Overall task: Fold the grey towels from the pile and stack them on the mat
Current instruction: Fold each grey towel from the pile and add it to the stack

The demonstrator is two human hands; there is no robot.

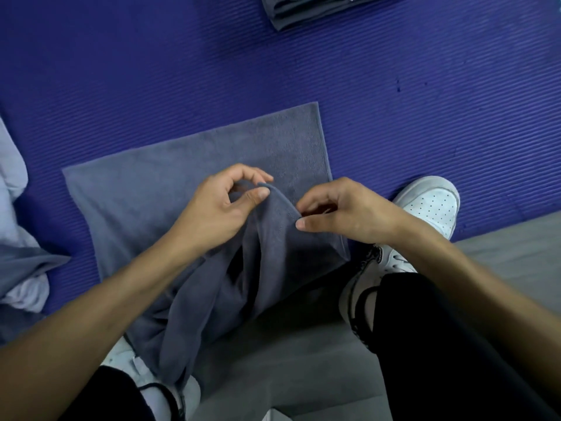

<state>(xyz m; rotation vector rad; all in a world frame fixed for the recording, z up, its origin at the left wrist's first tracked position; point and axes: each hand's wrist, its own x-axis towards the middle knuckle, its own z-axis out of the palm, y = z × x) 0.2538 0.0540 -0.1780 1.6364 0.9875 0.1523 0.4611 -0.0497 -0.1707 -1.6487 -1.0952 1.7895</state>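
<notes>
Down on the purple mat [394, 117], left hand [218, 208] and right hand [340, 211] each pinch the near edge of a half-spread grey towel [182, 177], folded stack [303, 10] waiting beyond, unfolded pile [18, 238] left, plenty remaining, I'd say.

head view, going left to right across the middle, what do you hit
pile of unfolded towels → left hand pinching the grey towel → right hand pinching the same edge → white shoe, all over the purple mat
</notes>
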